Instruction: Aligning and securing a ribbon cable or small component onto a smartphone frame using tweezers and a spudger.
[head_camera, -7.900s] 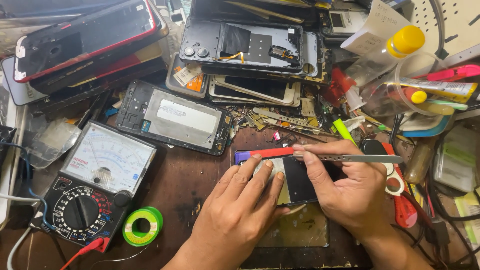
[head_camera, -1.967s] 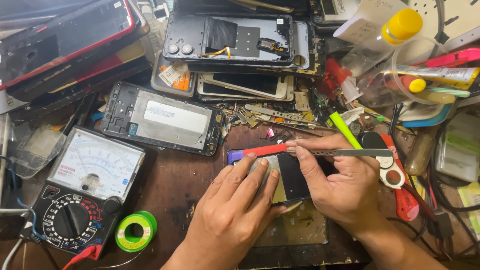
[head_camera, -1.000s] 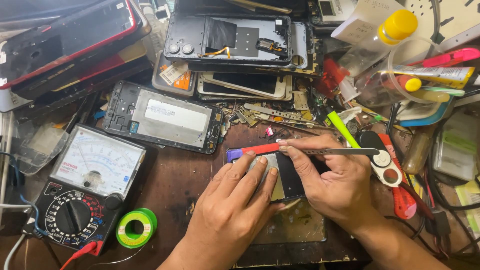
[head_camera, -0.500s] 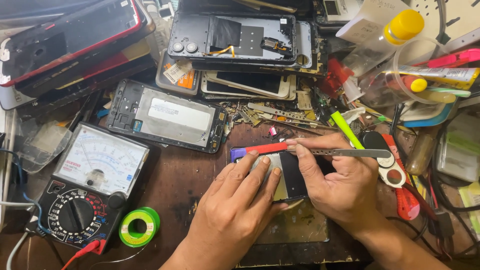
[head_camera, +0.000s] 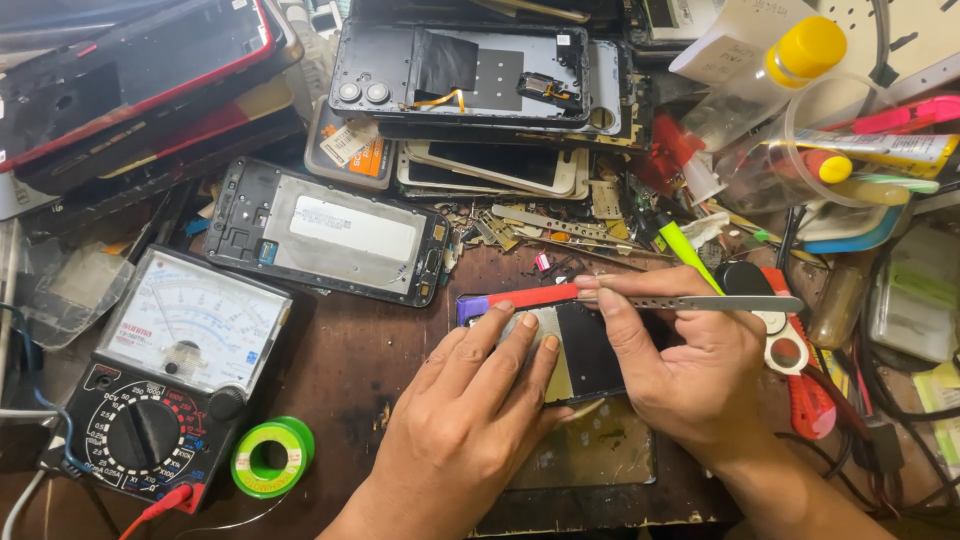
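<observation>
Nearest to the camera, the left hand (head_camera: 465, 420) lies flat with fingers spread and pressed on a small phone (head_camera: 580, 350), which rests on a worn mat (head_camera: 590, 455) on the dark wooden bench (head_camera: 350, 370). The right hand (head_camera: 690, 365) holds the phone's right side, and its thumb and forefinger pinch a metal tool (head_camera: 700, 302) that lies across the phone's top edge, along a red and purple strip (head_camera: 520, 298). At the near left there is a multimeter (head_camera: 165, 380) with a green solder roll (head_camera: 272, 457) just beside it; between these and the left hand is the only bare wood. To the right of the right hand, red scissors (head_camera: 800, 370) and cables crowd the edge. Farther back, an open phone frame (head_camera: 330, 232) lies flat, and small metal parts are scattered beside it. Behind it phones are stacked, a black back cover (head_camera: 460, 72) on top. At the far right stand a bottle with a yellow cap (head_camera: 790, 60) and a clear cup (head_camera: 850, 135) with tubes.
</observation>
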